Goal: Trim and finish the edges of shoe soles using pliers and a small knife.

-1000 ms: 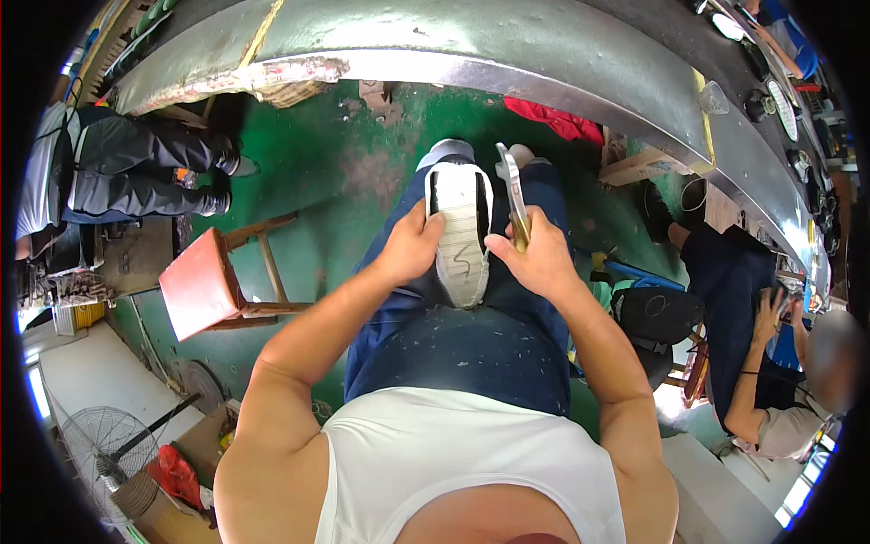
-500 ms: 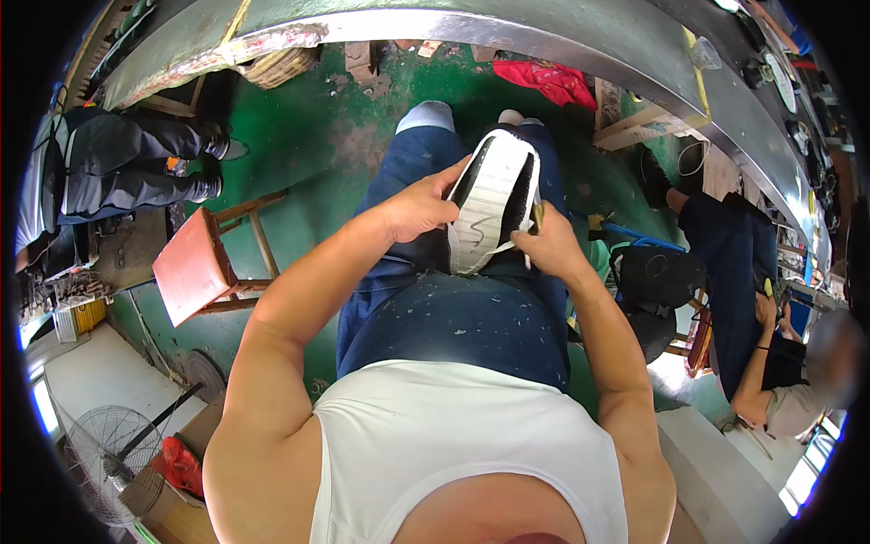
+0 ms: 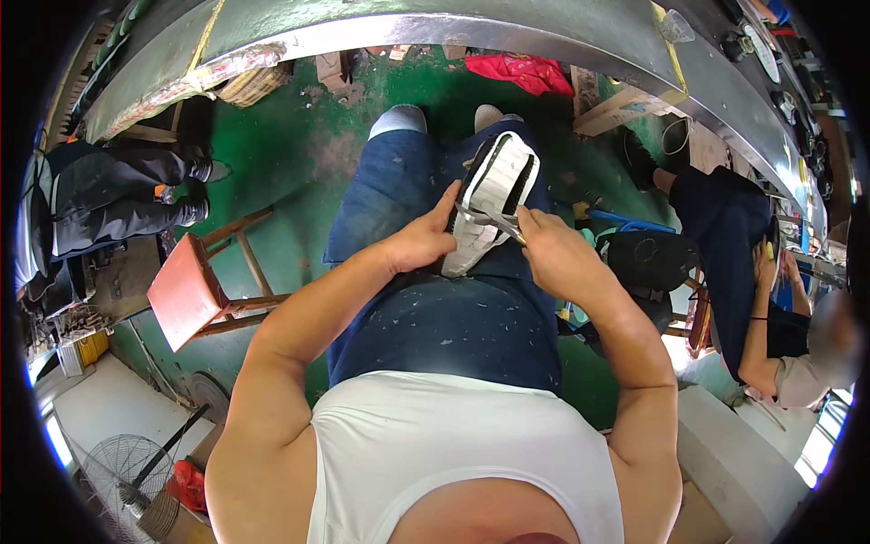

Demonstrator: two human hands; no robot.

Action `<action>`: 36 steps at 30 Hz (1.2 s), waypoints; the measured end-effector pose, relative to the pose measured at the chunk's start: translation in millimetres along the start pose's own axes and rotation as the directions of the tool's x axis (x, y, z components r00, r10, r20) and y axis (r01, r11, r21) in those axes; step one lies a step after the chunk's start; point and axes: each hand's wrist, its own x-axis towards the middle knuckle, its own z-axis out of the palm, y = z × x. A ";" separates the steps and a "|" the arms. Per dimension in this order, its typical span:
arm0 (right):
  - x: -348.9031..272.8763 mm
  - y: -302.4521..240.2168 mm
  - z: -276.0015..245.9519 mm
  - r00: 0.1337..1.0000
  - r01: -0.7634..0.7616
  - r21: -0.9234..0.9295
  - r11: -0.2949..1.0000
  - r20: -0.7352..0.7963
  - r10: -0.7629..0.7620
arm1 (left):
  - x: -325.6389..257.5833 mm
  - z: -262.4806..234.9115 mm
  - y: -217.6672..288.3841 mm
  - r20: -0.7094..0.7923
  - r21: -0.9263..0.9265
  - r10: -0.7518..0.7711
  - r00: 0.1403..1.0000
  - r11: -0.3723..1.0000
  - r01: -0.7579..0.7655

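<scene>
A shoe [image 3: 482, 197] rests over my thighs, bottom side up, with a white underside and black inner areas along its rim. My left hand [image 3: 419, 238] holds its left side, fingers against the black edge. In my right hand [image 3: 551, 243] is a metal pincer-like tool [image 3: 497, 220]. Its handles run into my fist, and its curved head reaches across the white underside to the shoe's left edge, close to my left fingertips. Whether the jaws grip that edge I cannot tell.
A long metal-edged bench [image 3: 381, 27] curves ahead. To the left stands a red-topped wooden stool [image 3: 186, 288], with a wire fan [image 3: 131, 471] behind it. Red cloth [image 3: 524, 74] lies on the green floor. A black bag [image 3: 648, 263] hangs at right, near a seated co-worker [image 3: 725, 245].
The pincer-like tool has come across the shoe's underside from its right side to its left edge. My left hand has slid lower on the shoe, which is tilted more to the right.
</scene>
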 end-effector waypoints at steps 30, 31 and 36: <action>33.2 50.8 -10.9 0.764 -0.628 0.500 0.596 0.544 0.348 | 35.9 -3.4 17.9 -0.078 0.891 0.277 0.958 0.450 -0.058; 29.7 58.3 -7.4 0.815 -0.566 0.534 0.628 0.476 0.331 | 37.7 -6.0 23.8 -0.076 0.892 0.277 0.958 0.448 -0.058; 46.7 47.0 18.8 0.941 -0.123 0.495 0.860 -0.217 0.259 | 39.2 1.9 44.9 -0.060 0.924 0.062 0.996 0.382 0.032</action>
